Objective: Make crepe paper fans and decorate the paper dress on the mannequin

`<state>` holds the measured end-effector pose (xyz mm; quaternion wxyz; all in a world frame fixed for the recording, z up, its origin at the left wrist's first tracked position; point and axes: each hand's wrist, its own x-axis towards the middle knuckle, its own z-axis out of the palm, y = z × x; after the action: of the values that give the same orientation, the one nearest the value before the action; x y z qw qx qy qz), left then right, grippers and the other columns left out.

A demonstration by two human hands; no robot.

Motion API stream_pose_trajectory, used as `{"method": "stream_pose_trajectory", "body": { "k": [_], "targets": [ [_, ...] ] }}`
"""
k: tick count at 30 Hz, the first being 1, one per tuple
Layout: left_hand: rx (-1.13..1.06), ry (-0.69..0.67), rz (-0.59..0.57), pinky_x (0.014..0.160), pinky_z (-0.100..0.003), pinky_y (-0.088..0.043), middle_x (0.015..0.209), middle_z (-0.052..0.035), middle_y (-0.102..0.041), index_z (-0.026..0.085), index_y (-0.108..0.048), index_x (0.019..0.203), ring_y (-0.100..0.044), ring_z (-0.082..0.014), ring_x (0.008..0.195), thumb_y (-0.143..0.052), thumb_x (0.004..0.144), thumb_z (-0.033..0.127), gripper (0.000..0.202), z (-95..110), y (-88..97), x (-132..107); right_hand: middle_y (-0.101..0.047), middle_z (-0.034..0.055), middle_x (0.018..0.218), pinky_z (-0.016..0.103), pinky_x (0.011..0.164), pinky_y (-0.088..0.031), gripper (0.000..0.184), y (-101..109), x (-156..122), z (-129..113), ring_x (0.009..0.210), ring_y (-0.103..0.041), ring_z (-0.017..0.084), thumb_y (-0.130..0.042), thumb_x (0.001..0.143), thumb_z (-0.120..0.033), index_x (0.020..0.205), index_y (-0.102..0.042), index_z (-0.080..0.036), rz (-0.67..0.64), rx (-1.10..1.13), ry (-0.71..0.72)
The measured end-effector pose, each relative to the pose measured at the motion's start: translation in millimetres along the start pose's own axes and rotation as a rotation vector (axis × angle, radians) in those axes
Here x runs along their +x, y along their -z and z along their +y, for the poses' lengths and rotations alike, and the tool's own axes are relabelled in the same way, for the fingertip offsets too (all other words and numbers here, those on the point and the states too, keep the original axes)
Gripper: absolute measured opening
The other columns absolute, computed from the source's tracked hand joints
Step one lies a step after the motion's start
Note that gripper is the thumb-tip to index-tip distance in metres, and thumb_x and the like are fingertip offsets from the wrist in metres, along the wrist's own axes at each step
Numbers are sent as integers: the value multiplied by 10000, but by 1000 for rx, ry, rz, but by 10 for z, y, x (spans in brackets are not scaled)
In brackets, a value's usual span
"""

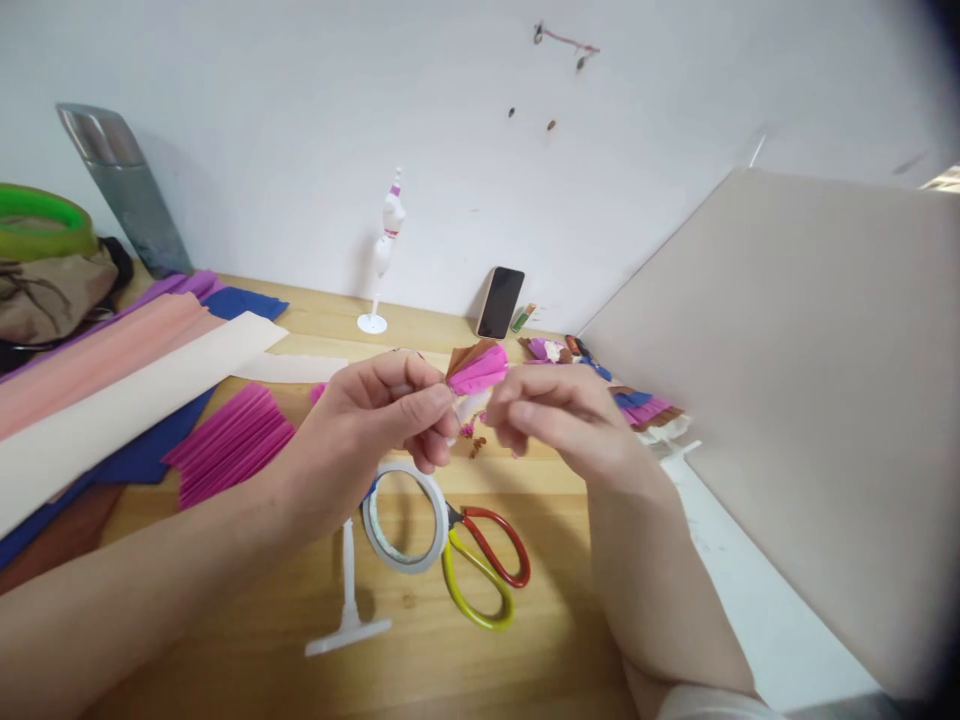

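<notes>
My left hand (394, 405) pinches a small gathered piece of pink and brown crepe paper (478, 370) between thumb and forefinger. Its folds fan out above my fingertips. Just to the right, my right hand (559, 415) has its fingers curled and thumb pressed in, slightly blurred; what it grips, if anything, I cannot make out. Below the hands lie a roll of white tape (405, 565) and scissors (514, 570) with one red and one yellow handle. Small pink and brown scraps (478, 447) are scattered on the wooden table (420, 670) beyond.
Pleated magenta paper (232, 440) and long paper strips (150, 400) cover the left. A white stand (349, 625) lies in front. At the wall are a mini mannequin (390, 225), a phone (501, 302) and a bottle (127, 190). Folded papers (649, 408) lie right, beside a partition (825, 380).
</notes>
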<state>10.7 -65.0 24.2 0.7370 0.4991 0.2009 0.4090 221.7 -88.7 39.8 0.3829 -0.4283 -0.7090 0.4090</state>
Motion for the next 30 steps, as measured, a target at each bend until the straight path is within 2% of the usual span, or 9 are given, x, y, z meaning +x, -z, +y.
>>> {"method": "stream_pose_trajectory", "body": {
  "k": [2,4,7,10,14,19,24,27,30],
  "targets": [
    [-55,11,-33,532,-177,-484,653,12,-656,155,-632,705,-590,-76,537,-665,839,202,146,23,-48,-9,-676,41,818,266,653,-518,130,18,77,109,722,-619,145,-622,822,-273,884,-638,-160,-308,-66,29],
    [-114,25,-62,510,-170,-483,643,13,-657,154,-629,699,-595,-76,519,-675,833,195,147,43,-88,-23,-666,47,925,281,751,-523,135,-22,166,254,842,-616,154,-649,808,-255,905,-627,-164,-576,-113,40],
    [-176,44,-88,481,-156,-480,641,13,-660,153,-631,699,-598,-72,502,-692,824,199,147,73,-119,-52,-616,5,847,223,645,-495,66,-172,259,459,727,-564,116,-643,782,-175,834,-603,-171,-734,-146,41],
    [-182,53,-79,471,-151,-480,645,12,-662,152,-633,703,-601,-72,494,-713,811,217,149,100,-122,-73,-556,-31,746,203,556,-439,96,-318,283,549,625,-500,98,-659,753,-140,833,-618,-174,-685,-221,40],
    [-129,39,-28,437,-152,-461,622,12,-653,151,-625,675,-592,-76,468,-715,793,225,166,148,-120,-59,-542,-24,750,210,622,-438,46,-347,271,470,673,-505,103,-645,769,-139,808,-654,-161,-659,-256,83],
    [-9,-21,67,443,-161,-448,597,19,-634,153,-626,653,-564,-70,459,-727,769,241,177,246,-79,-38,-510,-57,635,175,516,-366,64,-177,257,355,548,-442,64,-611,740,-121,778,-660,-138,-670,-281,-52],
    [48,-77,175,487,-150,-426,631,26,-647,145,-646,671,-544,-46,494,-655,832,184,166,347,5,-72,-521,-57,594,176,499,-358,91,92,237,400,533,-453,67,-554,714,-129,756,-635,-134,-558,-277,-236],
    [72,-62,237,481,-142,-406,658,14,-661,135,-650,676,-544,-45,514,-634,830,135,154,385,33,-85,-537,-54,588,185,486,-355,123,239,222,459,524,-475,80,-540,668,-117,756,-620,-147,-478,-297,-273],
    [64,-26,227,489,-134,-404,655,12,-654,125,-664,686,-542,-41,525,-634,821,134,139,387,46,-92,-568,-46,600,197,482,-358,115,298,216,498,531,-503,97,-538,632,-114,718,-596,-163,-381,-362,-273]
  ]
}}
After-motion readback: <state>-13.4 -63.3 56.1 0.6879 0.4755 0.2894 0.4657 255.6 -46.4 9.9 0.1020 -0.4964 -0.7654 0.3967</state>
